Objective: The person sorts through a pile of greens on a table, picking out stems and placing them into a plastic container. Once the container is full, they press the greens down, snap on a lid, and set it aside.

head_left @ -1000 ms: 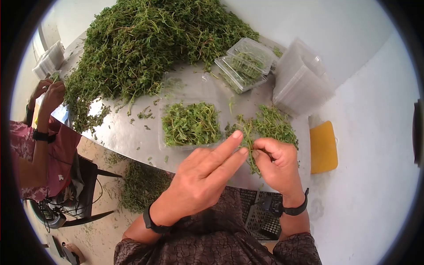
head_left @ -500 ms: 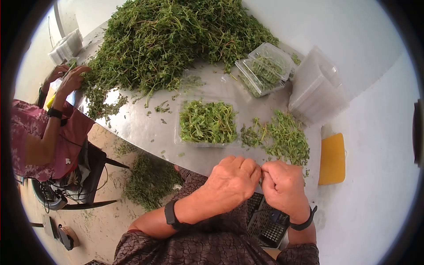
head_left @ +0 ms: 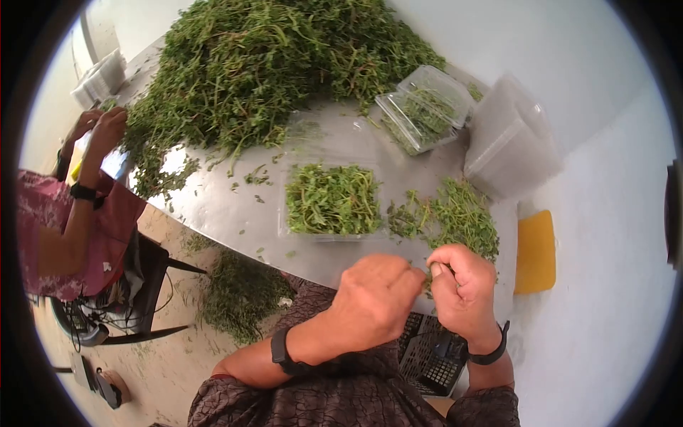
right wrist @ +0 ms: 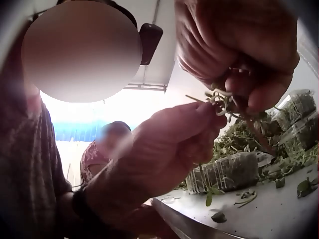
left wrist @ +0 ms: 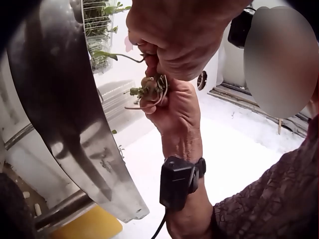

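Observation:
My left hand (head_left: 377, 295) and right hand (head_left: 464, 292) meet over the table's near edge, fingertips almost together. Between them is a small bunch of green leafy stems (left wrist: 154, 90). The right thumb and forefinger pinch the bunch. In the right wrist view the left hand (right wrist: 164, 142) has its fingertips curled on the stem ends (right wrist: 219, 102); much of the bunch is hidden by fingers. Beyond the hands, picked greens (head_left: 333, 199) fill an open clear plastic box (head_left: 331, 146). A loose heap of sprigs (head_left: 462, 220) lies to its right.
A large mound of greens (head_left: 270, 78) covers the table's back. Filled clear boxes (head_left: 427, 114) and a stack of clear boxes (head_left: 509, 142) stand at right. A black crate (head_left: 430, 356) is below the edge. Another person (head_left: 71, 228) works at left.
A second ago the left fingers were extended beside a sprig in the right hand. Both hands then drew back toward the body; the left fingers curled in. The right hand has since tilted slightly upward.

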`<state>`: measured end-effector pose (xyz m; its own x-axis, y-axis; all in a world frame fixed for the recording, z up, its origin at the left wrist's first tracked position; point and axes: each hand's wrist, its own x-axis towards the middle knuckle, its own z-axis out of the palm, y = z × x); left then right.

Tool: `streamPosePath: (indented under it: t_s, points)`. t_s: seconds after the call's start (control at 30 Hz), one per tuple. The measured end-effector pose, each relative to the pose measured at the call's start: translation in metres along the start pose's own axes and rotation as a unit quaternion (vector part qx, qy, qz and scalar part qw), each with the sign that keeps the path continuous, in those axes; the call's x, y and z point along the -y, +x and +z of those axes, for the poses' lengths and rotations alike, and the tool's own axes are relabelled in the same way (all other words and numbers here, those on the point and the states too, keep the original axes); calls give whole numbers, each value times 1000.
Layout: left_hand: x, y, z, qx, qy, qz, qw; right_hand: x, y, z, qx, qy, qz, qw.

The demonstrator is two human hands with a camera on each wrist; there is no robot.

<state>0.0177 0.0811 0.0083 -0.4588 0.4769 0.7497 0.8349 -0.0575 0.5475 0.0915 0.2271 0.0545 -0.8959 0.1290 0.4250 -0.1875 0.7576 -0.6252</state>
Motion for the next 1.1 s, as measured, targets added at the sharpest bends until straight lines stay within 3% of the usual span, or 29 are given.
streamPosePath:
  t_s: [0.13, 0.27, 0.57, 0.67, 0.73, 0.77, 0.8, 0.87, 0.93, 0.97, 1.1]
  points:
    - [4, -3, -1, 8, -62, -63, 996, 0, 2, -9, 17, 44, 47, 998]
    - [5, -4, 1, -2, -92, -89, 992, -3, 3, -12, 62, 64, 13, 996]
    - [6, -3, 10, 30, -89, -119, 988, -13, 2, -14, 101, -124, -102, 982]
    - [2, -2, 9, 35, -107, -122, 986, -35, -2, -12, 27, -194, -142, 970]
    - [1, 1, 7, 13, -80, -77, 994, -53, -2, -23, -74, -107, -9, 991]
    - [3, 1, 9, 8, -76, -78, 994, -51, -7, -29, -89, -62, 59, 992]
    - [5, -1, 12, 24, -73, -102, 992, -47, -6, -32, -85, -59, 58, 993]
    - [8, -3, 22, 41, -69, -124, 989, -38, -4, -37, -92, 89, 167, 978]
    - [7, -4, 34, 30, -40, -106, 993, -35, -1, -36, -91, 114, 162, 976]
    - [3, -6, 31, 81, -35, -124, 988, -35, -2, -36, -105, 108, 178, 972]
    - [9, -11, 28, 103, 8, -98, 990, -38, -1, -42, -130, 135, 198, 962]
